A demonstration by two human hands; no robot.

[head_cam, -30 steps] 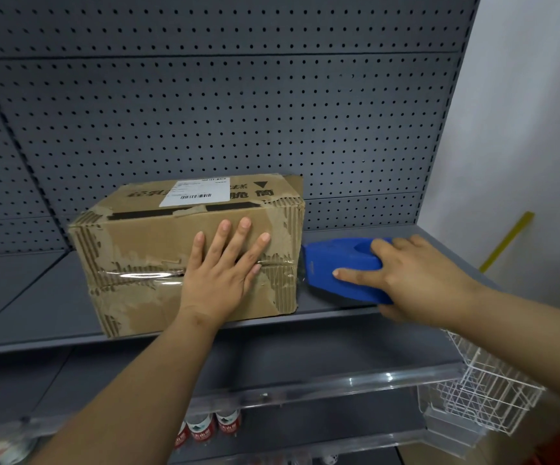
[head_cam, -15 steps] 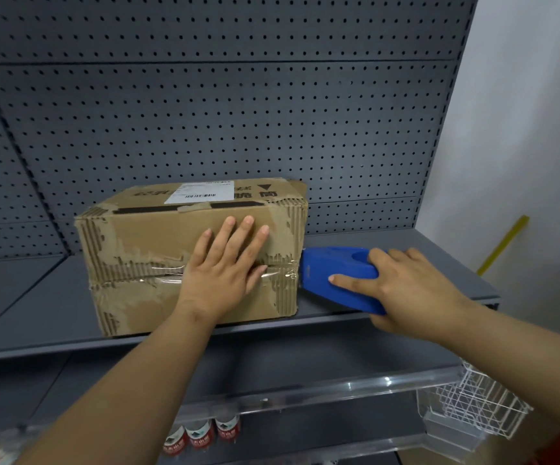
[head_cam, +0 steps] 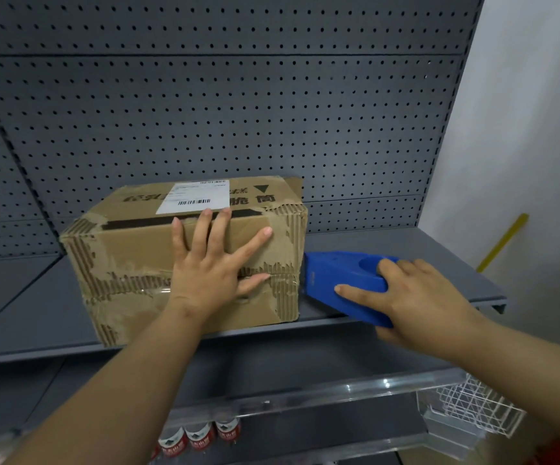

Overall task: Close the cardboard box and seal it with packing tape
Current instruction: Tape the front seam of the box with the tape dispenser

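The cardboard box sits closed on the shelf. The left hand, fingers spread wide, has slid higher on its front. The right hand still grips the tape dispenser at the box's right edge; the strip looks ready to cut.

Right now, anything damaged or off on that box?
Yes. The cardboard box is badly worn: its outer paper is torn away along the front edges and corners, exposing corrugated ribs, clearest by the right corner. The left hand lies flat on the front; the right hand holds the blue tape dispenser at that corner.
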